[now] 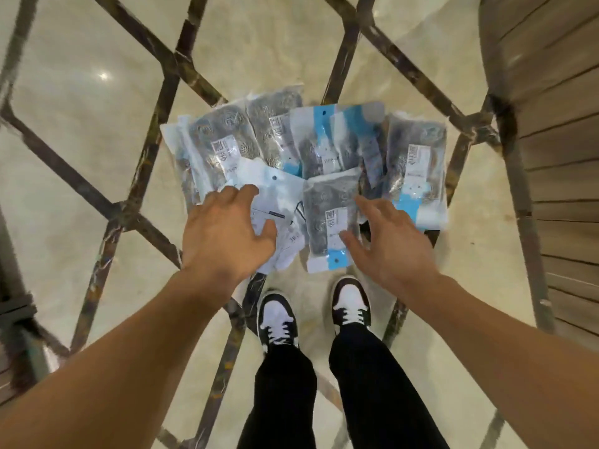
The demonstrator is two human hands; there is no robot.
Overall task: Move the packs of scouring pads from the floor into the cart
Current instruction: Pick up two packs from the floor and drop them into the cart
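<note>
The left hand (227,231) was spread open over a white pack (275,196), nothing yet gripped, the packs (311,150) lay heaped on the floor (81,108), and the right hand (385,241) was equally open and empty, so slick wrappers could be expected to slide out if scooped loosely.

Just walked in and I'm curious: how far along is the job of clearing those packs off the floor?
It looks barely started. Nothing shows as done: no cart is in view, and the pile of scouring pad packs lies on the tiled floor. In hand: the left hand and right hand, both open, reach over the two nearest packs without gripping. Left: apparently every pack in the pile.
</note>
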